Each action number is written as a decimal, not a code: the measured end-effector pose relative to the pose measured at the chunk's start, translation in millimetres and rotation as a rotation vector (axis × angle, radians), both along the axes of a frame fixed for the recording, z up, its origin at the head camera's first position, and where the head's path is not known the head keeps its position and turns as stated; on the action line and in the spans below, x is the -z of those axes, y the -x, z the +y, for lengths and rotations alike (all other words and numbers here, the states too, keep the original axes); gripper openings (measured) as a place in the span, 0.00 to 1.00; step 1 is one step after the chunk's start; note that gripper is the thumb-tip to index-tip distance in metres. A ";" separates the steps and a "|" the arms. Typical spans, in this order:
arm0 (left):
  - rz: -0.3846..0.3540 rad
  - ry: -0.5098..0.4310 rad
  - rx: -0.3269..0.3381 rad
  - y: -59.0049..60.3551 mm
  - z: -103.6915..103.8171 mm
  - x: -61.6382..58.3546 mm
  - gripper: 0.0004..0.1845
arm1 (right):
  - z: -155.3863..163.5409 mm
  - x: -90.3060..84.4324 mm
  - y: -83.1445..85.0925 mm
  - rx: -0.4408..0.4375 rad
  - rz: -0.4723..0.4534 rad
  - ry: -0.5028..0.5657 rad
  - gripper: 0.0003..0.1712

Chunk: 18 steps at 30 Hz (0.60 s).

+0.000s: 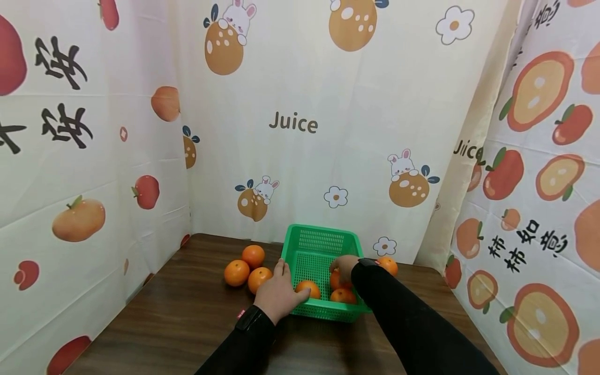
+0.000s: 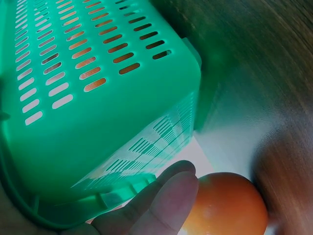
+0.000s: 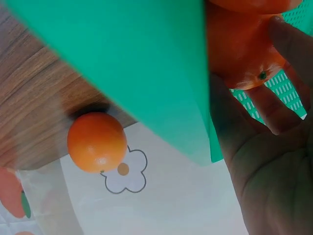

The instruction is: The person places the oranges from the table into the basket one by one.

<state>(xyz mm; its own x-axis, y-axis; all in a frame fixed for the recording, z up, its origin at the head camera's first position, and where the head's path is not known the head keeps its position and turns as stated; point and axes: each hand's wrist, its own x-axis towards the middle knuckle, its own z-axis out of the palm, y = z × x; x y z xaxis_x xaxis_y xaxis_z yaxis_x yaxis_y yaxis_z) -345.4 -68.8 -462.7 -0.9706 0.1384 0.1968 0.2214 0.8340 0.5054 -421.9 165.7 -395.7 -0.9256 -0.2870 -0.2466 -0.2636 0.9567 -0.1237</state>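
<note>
A green plastic basket point(image 1: 323, 312) with slotted walls sits on the table. My right hand point(image 1: 346, 266) reaches inside it and holds an orange point(image 3: 239, 54), thumb on one side and fingers on the other. Another orange point(image 1: 344, 296) lies against the front wall, and one more orange point(image 1: 308, 289) is in the front left corner. At the left front corner of the rim rests my left hand point(image 1: 279, 294), its fingers straight along the outside. Beside those fingers, in the left wrist view, is a loose orange point(image 2: 227, 205).
Left of the basket, two more oranges point(image 1: 236, 273) lie on the brown wooden table point(image 1: 187, 312). A single orange point(image 1: 388, 265) sits to the right, behind my right sleeve. Fruit-printed curtains point(image 1: 300, 156) enclose the table at the back and both sides.
</note>
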 end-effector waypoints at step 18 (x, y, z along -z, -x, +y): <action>-0.011 0.008 0.001 -0.5 1.4 -0.5 0.55 | 5.1 12.7 13.9 -0.040 -0.014 -0.054 0.31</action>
<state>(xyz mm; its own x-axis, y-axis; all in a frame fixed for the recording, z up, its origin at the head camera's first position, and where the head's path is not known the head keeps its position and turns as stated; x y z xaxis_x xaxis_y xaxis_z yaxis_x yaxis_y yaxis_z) -344.9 -67.4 -462.2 -0.9725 0.1413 0.1850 0.2170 0.8378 0.5009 -435.9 170.8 -408.4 -0.9100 -0.3095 -0.2759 -0.3003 0.9508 -0.0758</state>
